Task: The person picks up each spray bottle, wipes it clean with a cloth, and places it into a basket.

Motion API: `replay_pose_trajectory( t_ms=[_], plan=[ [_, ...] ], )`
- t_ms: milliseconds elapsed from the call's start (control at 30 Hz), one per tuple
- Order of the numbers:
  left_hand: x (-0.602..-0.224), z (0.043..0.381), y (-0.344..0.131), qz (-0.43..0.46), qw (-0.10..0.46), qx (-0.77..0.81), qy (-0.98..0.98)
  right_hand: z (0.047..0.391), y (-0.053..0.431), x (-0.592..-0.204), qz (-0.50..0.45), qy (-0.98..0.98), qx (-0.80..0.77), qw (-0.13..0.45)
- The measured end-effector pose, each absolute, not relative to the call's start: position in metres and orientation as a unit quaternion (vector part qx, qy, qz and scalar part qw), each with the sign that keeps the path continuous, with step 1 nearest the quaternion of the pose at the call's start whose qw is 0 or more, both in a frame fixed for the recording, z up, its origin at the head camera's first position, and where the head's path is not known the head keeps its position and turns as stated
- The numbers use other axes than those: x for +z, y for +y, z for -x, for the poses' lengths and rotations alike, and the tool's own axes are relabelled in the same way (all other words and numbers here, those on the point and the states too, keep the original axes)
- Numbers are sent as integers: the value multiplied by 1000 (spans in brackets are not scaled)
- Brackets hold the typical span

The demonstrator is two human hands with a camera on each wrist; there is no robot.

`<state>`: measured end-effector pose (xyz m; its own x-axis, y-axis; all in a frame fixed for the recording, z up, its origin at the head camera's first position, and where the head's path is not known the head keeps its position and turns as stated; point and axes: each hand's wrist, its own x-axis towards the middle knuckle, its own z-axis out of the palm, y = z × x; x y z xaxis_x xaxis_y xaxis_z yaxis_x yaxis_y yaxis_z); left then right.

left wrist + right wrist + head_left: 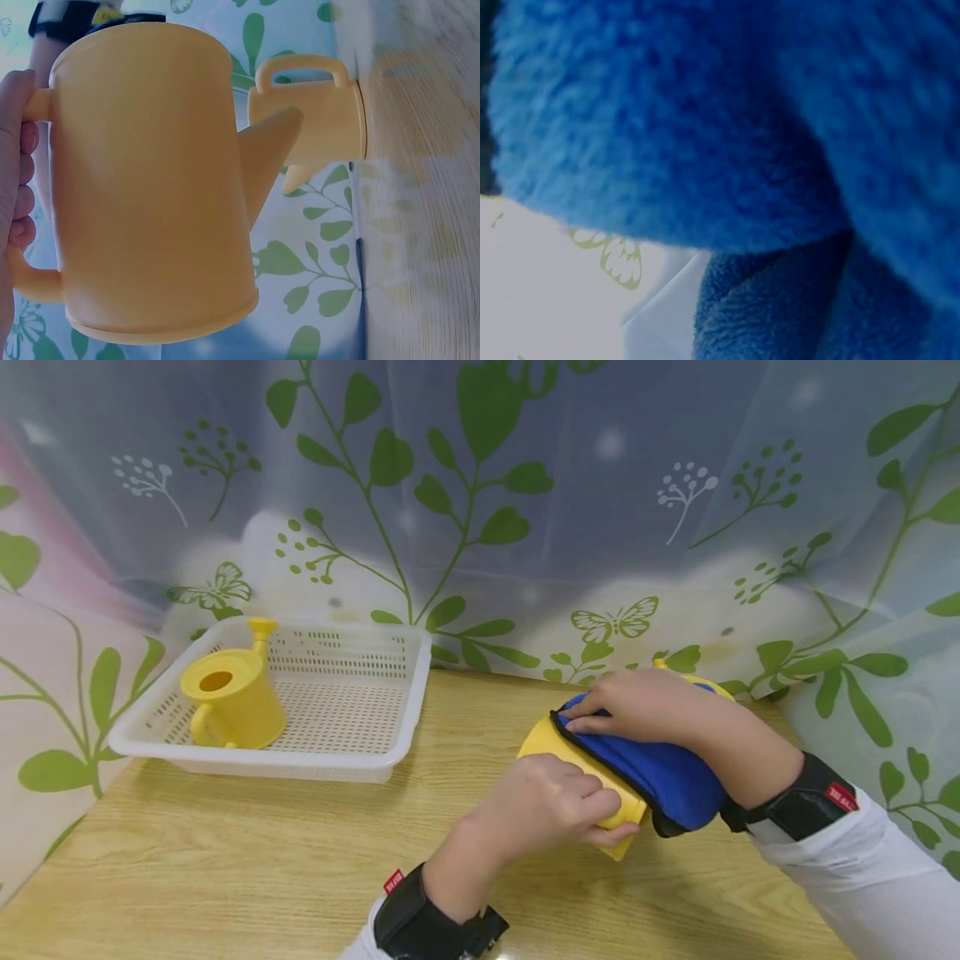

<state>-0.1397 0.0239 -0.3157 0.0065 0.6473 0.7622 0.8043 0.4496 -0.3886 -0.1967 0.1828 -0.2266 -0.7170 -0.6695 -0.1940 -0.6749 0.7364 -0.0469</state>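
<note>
My left hand (551, 802) grips the handle of a yellow watering can (546, 739), which is tilted on its side. The left wrist view shows the fingers (25, 199) curled round that handle, with the can's body (154, 180) and tapered spout in full. A fluffy blue cloth (678, 785) with black edging lies over the can, and my right hand (652, 706) holds it there, fingers bent into the fabric. Blue pile (630, 127) fills most of the right wrist view and hides the right fingers.
Behind the cloth stands another yellow watering can (307, 124), mostly covered in the head view. A white perforated basket (416, 693) at the left holds a third yellow watering can (243, 693). The wooden table (247, 860) meets a leaf-patterned curtain (315, 568) at the back.
</note>
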Motion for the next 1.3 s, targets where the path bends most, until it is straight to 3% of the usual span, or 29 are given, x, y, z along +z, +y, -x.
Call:
replay_pose_trajectory(
  t_ms=[700, 1300],
  plan=[
    [-313, 143, 17, 503, 502, -109, -695, 179, 204, -222, 366, 929, 4, 52],
    [-315, 143, 19, 500, 533, -77, -678, 167, 237, -220, 342, 935, -36, 89]
  ],
)
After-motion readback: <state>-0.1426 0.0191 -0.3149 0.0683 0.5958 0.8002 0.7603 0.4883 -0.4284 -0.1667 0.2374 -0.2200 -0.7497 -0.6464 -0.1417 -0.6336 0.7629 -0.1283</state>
